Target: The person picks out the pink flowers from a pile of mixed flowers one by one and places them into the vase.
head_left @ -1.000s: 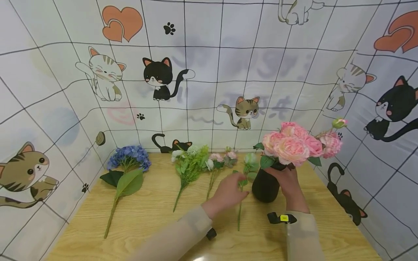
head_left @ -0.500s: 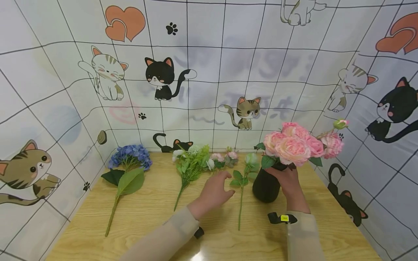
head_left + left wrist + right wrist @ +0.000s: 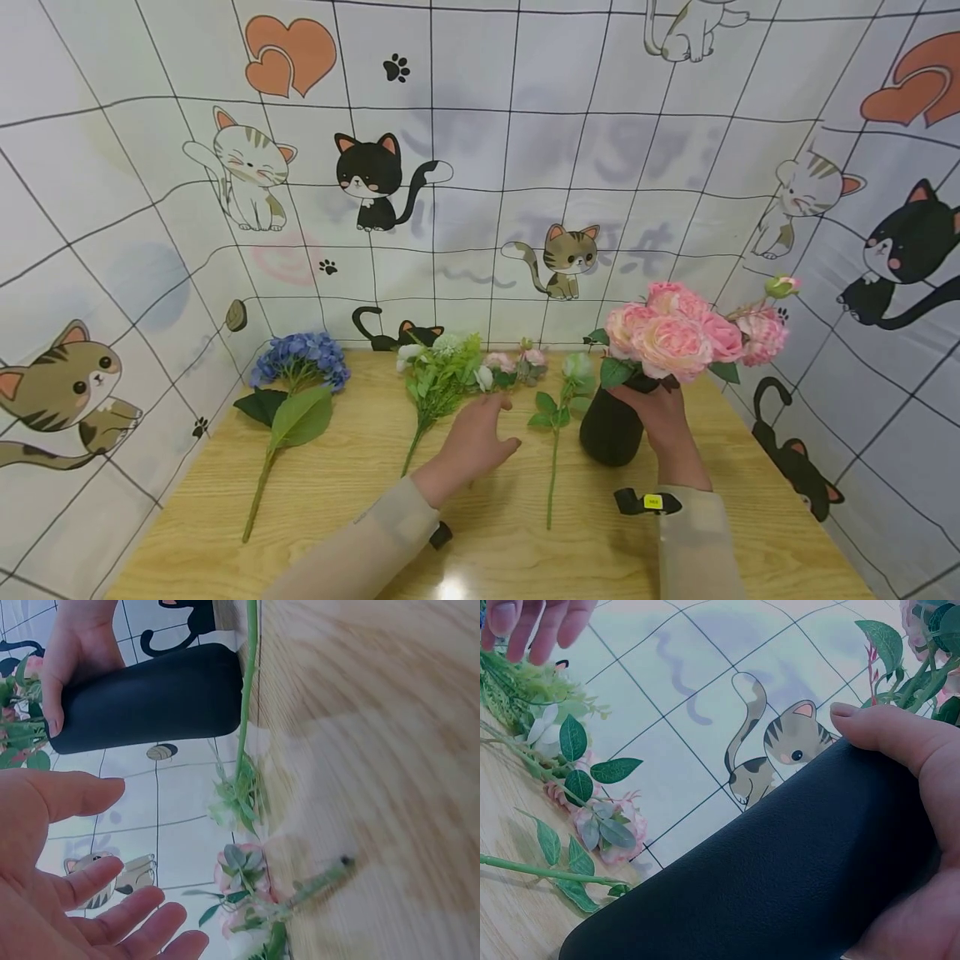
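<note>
My right hand (image 3: 666, 417) grips the upper part of a black vase (image 3: 611, 429) at the right of the table, its thumb along the rim in the right wrist view. Artificial pink peonies (image 3: 675, 337) with green leaves stand in the vase. My left hand (image 3: 467, 446) holds nothing; its fingers are spread and relaxed over the stem of a pale pink and white flower spray (image 3: 513, 367), partly hiding it. Between the hands lies a single pale green-white rose (image 3: 576, 371) with a long stem. In the left wrist view the left palm (image 3: 45, 862) shows bare.
A blue hydrangea stem (image 3: 300, 362) with large leaves lies at the left of the wooden table (image 3: 352, 517). A leafy green and white bunch (image 3: 438, 375) lies left of the pink spray. Cat-printed cloth (image 3: 480, 167) hangs around the back and sides.
My left hand has drawn away from the green-white rose, moving left and slightly down toward the spray's stem. The rose's leaves show again. The right hand and vase stay put.
</note>
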{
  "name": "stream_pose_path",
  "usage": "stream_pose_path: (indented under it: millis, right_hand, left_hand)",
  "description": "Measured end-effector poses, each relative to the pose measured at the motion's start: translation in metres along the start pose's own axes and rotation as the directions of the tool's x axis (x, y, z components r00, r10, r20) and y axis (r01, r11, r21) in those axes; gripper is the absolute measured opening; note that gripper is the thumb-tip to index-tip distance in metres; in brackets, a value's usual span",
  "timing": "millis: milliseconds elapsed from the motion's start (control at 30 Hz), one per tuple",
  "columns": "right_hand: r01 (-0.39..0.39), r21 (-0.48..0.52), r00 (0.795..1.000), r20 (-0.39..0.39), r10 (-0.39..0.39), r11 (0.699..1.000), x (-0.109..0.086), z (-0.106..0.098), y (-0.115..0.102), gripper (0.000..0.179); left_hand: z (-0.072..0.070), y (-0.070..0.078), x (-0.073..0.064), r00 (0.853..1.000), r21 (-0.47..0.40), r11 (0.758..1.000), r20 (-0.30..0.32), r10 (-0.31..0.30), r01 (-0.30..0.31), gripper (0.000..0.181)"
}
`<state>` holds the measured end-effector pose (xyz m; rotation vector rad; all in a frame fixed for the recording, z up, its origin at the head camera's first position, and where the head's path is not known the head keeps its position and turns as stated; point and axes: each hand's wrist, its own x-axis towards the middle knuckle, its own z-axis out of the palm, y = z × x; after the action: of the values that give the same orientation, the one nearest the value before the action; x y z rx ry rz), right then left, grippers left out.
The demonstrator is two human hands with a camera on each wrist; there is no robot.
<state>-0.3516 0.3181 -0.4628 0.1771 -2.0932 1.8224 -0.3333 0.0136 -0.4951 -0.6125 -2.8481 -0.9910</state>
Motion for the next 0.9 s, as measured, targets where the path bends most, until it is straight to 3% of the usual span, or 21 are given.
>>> stream_pose_path:
  millis: [333,667,900]
  right_hand:
    - [-0.012,0.032,1.0,-0.015,0.013,0.999,-0.001,0.002,-0.002,0.085]
    - [-0.05,-0.027,0.999,-0.015,0.049,0.998,-0.001,-0.001,-0.002,0.094]
    - [-0.06,-0.007,0.998,-0.014,0.06,0.998,-0.002,-0.001,-0.001,0.094]
  left_hand:
    - [-0.005,-0.009,-0.006,1.0,-0.025,1.0,0.021,-0.016,0.016,0.06]
    - [-0.004,-0.014,-0.008,0.993,-0.005,0.999,0.105,-0.048,0.049,0.061]
    - [0.0,-0.029,-0.006,0.987,0.0,0.998,0.151,-0.057,0.058,0.057]
